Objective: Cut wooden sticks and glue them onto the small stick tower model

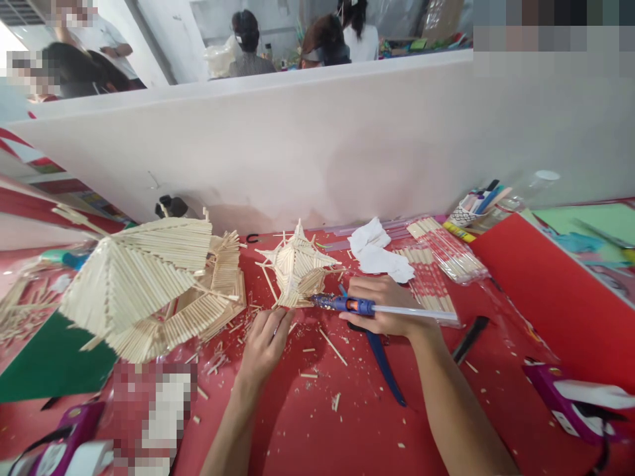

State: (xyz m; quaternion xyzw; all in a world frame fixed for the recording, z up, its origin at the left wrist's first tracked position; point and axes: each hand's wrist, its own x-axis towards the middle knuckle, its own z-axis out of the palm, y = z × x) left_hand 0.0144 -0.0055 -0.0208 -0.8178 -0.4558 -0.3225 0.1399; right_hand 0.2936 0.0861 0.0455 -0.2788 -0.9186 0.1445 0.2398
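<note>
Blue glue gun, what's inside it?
A pale glue stick runs into the back of the blue glue gun. Anything deeper inside is covered, so I can't see it.

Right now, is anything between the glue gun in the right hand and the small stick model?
Nothing visible: the glue gun in the right hand points its tip at the near edge of the small stick model. The left hand is left of the tip, out of its line. Contact is unclear.

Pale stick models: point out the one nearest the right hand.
The small, spiky, pale wooden model; the large, roofed, pale wooden model stands farther left.
</note>
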